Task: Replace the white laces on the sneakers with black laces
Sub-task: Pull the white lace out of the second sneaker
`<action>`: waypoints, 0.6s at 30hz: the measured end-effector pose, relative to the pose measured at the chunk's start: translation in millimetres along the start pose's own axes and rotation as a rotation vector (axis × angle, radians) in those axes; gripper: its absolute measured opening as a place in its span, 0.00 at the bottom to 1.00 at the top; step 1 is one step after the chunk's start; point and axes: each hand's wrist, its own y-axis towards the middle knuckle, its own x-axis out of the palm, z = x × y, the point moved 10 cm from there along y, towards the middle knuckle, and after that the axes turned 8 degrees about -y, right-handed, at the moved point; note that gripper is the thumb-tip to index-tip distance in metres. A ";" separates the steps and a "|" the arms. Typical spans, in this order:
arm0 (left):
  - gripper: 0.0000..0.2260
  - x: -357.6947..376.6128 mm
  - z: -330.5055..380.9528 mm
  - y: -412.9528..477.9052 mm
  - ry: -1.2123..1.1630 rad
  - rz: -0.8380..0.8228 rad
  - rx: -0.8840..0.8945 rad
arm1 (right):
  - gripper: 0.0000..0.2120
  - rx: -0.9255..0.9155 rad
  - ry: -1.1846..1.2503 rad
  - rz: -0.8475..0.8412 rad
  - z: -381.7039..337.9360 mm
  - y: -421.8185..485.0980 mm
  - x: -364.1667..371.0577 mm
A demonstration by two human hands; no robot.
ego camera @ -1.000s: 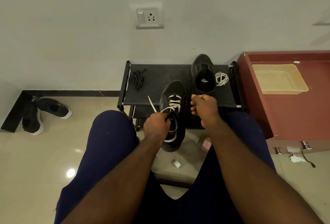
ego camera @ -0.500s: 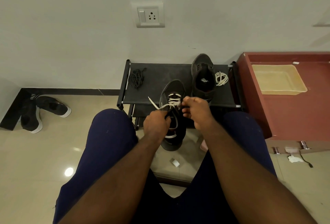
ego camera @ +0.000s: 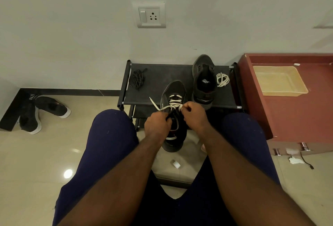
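A black sneaker (ego camera: 173, 92) with a white lace (ego camera: 175, 101) in its upper eyelets hangs in front of my knees, toe over the black rack (ego camera: 158, 81). My left hand (ego camera: 157, 125) grips the sneaker at its collar. My right hand (ego camera: 193, 113) pinches the white lace at the right eyelets. One loose lace end (ego camera: 154, 103) sticks out to the left. A second black sneaker (ego camera: 204, 79) without laces stands on the rack, a loose white lace bundle (ego camera: 222, 79) beside it. A bundle of black laces (ego camera: 137, 79) lies at the rack's left end.
A red cabinet (ego camera: 288, 114) with a yellow tray (ego camera: 279, 80) stands to the right. Another pair of black shoes (ego camera: 41, 112) lies on the floor at left. A small white scrap (ego camera: 175, 164) lies between my legs. A wall socket (ego camera: 151, 16) is above the rack.
My right hand has moved left from beside the sneaker onto the white lace at the eyelets. The loose lace end on the left has dropped lower and flatter.
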 end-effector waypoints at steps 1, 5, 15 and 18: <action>0.08 -0.2 -0.7 0.1 -0.005 0.000 0.001 | 0.06 0.052 0.123 -0.001 2.4 1.0 -2.0; 0.08 0.9 -1.1 0.1 -0.027 -0.012 0.004 | 0.06 0.123 0.262 0.034 8.9 5.2 -18.6; 0.08 -2.5 0.1 -0.4 -0.013 0.009 0.009 | 0.06 -0.044 -0.137 -0.064 1.4 -0.7 10.2; 0.09 -0.9 -2.4 -0.5 -0.018 -0.003 0.006 | 0.05 -0.026 -0.072 -0.061 2.5 1.2 6.6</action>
